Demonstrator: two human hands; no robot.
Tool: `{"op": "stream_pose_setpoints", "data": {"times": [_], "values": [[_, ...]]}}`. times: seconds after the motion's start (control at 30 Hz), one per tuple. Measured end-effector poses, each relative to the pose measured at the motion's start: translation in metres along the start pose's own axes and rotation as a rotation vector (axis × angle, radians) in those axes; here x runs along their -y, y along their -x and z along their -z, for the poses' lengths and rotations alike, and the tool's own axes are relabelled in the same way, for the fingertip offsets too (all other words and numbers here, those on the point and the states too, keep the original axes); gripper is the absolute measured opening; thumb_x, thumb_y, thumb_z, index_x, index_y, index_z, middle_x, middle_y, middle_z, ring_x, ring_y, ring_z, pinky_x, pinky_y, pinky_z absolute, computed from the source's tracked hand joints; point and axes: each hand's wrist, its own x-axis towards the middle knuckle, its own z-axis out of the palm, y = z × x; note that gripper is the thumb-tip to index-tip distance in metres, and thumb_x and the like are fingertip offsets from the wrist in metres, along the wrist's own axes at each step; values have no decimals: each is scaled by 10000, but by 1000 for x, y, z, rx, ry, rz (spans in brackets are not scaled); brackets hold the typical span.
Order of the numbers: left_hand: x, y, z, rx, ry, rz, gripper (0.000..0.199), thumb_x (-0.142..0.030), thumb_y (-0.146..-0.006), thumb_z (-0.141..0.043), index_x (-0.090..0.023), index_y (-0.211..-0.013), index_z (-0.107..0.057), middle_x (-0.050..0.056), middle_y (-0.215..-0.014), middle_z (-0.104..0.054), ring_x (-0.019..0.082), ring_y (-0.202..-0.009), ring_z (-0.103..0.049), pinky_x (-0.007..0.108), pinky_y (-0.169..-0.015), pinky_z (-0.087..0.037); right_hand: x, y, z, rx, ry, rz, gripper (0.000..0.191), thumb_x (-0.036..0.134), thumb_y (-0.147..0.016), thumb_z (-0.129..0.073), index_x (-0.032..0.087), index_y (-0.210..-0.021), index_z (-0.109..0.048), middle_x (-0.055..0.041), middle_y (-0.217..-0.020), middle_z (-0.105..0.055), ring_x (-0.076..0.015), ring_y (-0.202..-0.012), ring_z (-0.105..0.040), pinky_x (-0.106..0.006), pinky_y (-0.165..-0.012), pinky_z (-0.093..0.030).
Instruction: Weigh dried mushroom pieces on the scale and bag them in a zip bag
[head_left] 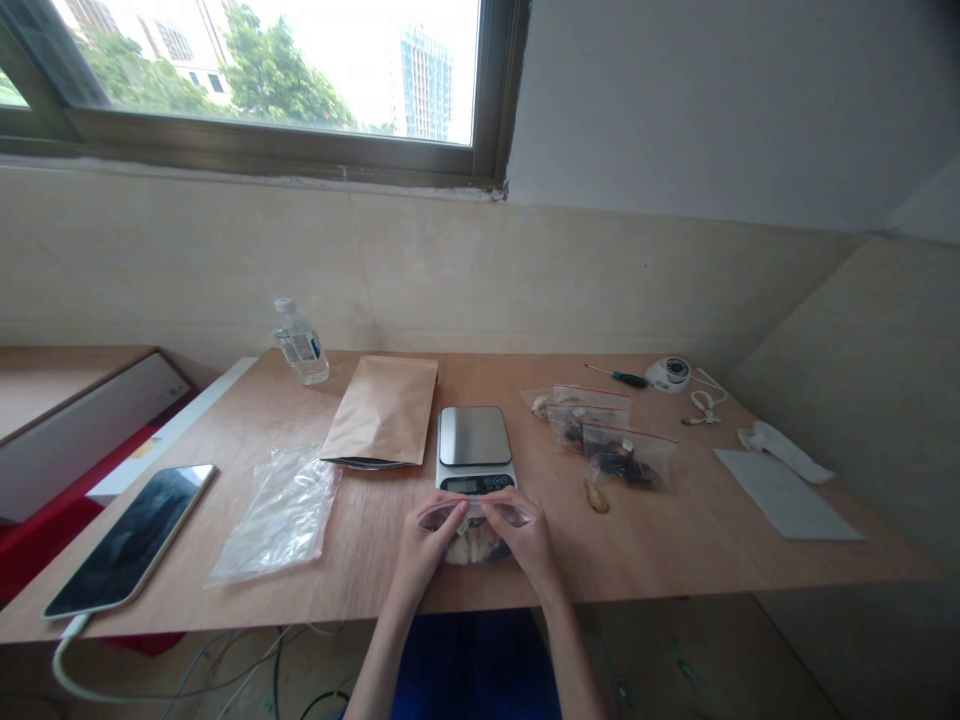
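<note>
Both hands pinch the top edge of a clear zip bag (474,548) with a red seal line and pale, chunky pieces inside. My left hand (429,540) has the left part of the rim, and my right hand (521,535) has the right part. The thumbs nearly meet at the middle of the seal. Just beyond the bag stands a kitchen scale (474,437) with a bare steel plate; its display is partly covered by the hands. To the right lie several filled zip bags (626,460) and one loose brownish dried piece (596,496).
Left of the scale are a brown paper pouch (384,410), clear plastic bags (281,515), a water bottle (301,345) and a phone (135,540) on a cable. At right lie a screwdriver (628,379), a white dome camera (669,374), a white sheet (787,495) and a crumpled white strip (784,452).
</note>
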Motion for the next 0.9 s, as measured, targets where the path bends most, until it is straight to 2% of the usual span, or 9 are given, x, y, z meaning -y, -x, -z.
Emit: {"op": "stream_pose_setpoints", "data": {"times": [0.2,0.63,0.9], "values": [[3,0,-1,-9,-23,-15,230,-372,-815,-597,-160,-829,-686,48,-828,-689,178,-800,-646,247,-727,-491,0,1,0,46,-47,-53,209,375,-809,-620,192,-876,-695,-42,-846,-669,-175,-798,-638,-262,-705,-510],[5,-2,-3,6,-34,-47,239,-380,-785,-628,-157,-848,-684,70,-842,-694,194,-800,-645,281,-740,-512,-4,0,-3,7,40,102,136,318,-806,-634,207,-762,-700,-27,-733,-653,-159,-715,-615,-261,-652,-490],[7,0,-4,-13,-61,-47,217,-365,-789,-624,-156,-825,-672,64,-808,-695,185,-759,-645,267,-704,-499,4,2,-3,3,61,73,145,294,-819,-614,192,-741,-682,-26,-724,-647,-161,-715,-623,-259,-660,-491]]}}
